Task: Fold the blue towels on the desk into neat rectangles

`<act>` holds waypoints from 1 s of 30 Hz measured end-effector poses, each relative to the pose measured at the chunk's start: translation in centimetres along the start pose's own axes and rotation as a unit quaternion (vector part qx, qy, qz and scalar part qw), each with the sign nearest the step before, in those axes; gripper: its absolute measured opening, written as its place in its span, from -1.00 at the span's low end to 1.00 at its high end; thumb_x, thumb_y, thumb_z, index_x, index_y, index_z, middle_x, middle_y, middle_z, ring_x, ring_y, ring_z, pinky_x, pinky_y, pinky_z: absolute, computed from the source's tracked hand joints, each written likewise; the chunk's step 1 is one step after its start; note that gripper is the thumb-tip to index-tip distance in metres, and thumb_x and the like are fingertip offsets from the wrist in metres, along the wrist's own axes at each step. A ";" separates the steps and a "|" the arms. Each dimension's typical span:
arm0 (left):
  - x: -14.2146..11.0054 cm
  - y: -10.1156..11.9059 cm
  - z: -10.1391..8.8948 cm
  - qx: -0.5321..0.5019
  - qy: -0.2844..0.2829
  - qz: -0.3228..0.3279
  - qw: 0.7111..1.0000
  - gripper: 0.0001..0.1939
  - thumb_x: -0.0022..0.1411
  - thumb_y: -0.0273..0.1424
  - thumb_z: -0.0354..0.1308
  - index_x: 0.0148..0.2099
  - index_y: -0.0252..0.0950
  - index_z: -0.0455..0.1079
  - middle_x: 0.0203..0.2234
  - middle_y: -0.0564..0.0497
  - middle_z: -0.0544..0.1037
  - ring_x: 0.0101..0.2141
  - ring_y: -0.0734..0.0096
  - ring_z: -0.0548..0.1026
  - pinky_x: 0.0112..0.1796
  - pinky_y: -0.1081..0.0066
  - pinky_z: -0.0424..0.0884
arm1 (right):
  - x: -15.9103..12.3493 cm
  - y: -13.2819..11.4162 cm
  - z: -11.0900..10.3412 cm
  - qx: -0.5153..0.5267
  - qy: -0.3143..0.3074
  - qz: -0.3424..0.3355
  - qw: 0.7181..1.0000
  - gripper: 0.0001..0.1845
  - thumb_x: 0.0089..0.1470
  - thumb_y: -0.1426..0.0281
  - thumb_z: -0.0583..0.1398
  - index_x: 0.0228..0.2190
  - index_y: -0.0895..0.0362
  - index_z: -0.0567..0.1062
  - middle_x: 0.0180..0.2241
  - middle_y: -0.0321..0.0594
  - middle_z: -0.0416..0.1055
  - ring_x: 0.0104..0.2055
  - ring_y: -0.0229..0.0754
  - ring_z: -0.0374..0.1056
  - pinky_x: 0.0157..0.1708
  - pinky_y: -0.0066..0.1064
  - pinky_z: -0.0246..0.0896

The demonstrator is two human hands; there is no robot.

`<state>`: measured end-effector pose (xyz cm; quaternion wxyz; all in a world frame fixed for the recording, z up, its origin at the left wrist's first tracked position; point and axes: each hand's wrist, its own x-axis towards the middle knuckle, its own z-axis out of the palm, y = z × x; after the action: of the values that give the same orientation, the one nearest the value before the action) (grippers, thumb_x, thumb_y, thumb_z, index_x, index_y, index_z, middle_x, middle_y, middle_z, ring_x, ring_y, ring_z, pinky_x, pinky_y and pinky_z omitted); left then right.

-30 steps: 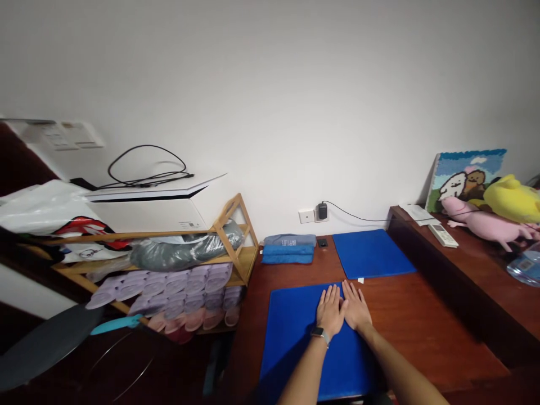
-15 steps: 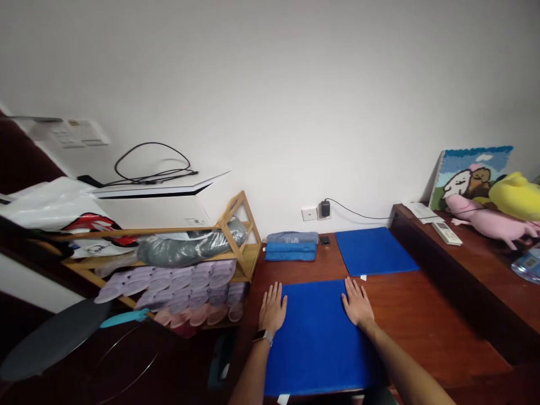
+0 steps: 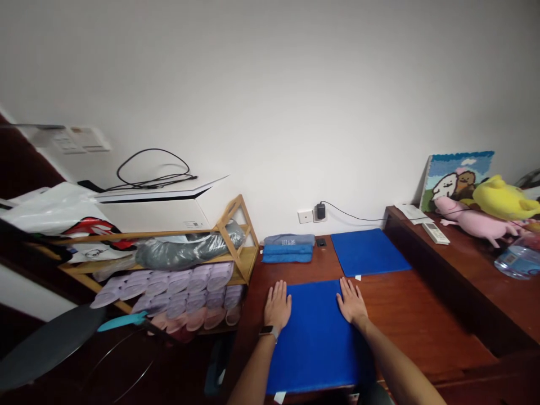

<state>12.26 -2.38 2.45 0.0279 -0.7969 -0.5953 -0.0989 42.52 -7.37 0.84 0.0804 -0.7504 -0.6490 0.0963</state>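
Observation:
A blue cloth (image 3: 316,337) lies flat on the brown wooden table (image 3: 405,315), a small white tag at its near edge. My left hand (image 3: 278,306) rests flat over its far left corner, fingers stretched out; a watch sits on that wrist. Over the far right corner lies my right hand (image 3: 352,302), palm down with fingers extended. Neither hand grips anything. Farther back on the table, a second blue cloth (image 3: 369,251) is spread flat. To its left, by the wall, are folded blue and grey cloths (image 3: 288,248).
At left stands a wooden rack (image 3: 248,264) with slippers (image 3: 185,284), a wrapped grey bundle and a white box (image 3: 156,211). A raised ledge on the right holds a remote (image 3: 435,233), a pink plush toy (image 3: 472,219) and a plastic bottle (image 3: 518,260). A charger (image 3: 321,211) is plugged into the wall.
The camera view has shifted slightly. My left hand has moved a little right, farther onto the cloth's corner. My right hand stays at the far right corner, and the cloth remains flat.

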 end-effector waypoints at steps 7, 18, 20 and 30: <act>2.3 16.3 2.3 -0.118 -0.043 0.134 0.983 -0.34 0.55 -0.13 -0.38 0.56 -0.27 -0.12 0.48 -0.07 0.06 0.47 0.24 -0.02 0.42 0.07 0.00 | 0.2 0.5 0.9 -0.001 -0.003 -0.015 1.000 -0.28 0.37 0.24 -0.20 0.47 0.15 -0.04 0.51 -0.27 -0.19 0.55 -0.07 -0.29 0.48 -0.05 -0.39; -0.1 0.6 1.4 -0.025 -0.041 -0.017 0.999 -0.29 0.53 -0.02 -0.33 0.54 -0.26 0.00 0.47 -0.11 0.12 0.45 0.10 0.05 0.39 -0.01 0.03 | 0.0 0.3 0.6 0.006 0.013 -0.001 1.000 -0.25 0.38 0.15 -0.23 0.47 0.18 -0.09 0.51 -0.26 -0.21 0.55 -0.11 -0.29 0.48 -0.09 -0.42; -0.7 -2.7 1.3 -0.012 -0.033 -0.046 0.998 -0.30 0.53 -0.04 -0.34 0.54 -0.27 0.00 0.47 -0.11 0.12 0.45 0.10 0.06 0.38 0.01 0.05 | 0.0 0.3 0.8 0.004 0.016 0.000 1.000 -0.25 0.38 0.16 -0.23 0.47 0.18 -0.09 0.51 -0.26 -0.21 0.55 -0.10 -0.29 0.48 -0.09 -0.42; 0.3 -3.9 1.5 -0.012 -0.022 -0.050 0.998 -0.31 0.52 -0.06 -0.33 0.53 -0.24 0.01 0.47 -0.06 0.11 0.45 0.13 0.04 0.40 0.02 -0.02 | 1.6 -0.2 0.8 -0.031 0.006 0.007 0.999 -0.24 0.36 0.19 -0.19 0.47 0.22 -0.08 0.51 -0.21 -0.18 0.54 -0.02 -0.26 0.48 -0.03 -0.42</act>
<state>8.77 -0.70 0.79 -0.0001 -0.7683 -0.6338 -0.0897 42.38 -5.80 0.02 0.0602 -0.7577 -0.6458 0.0723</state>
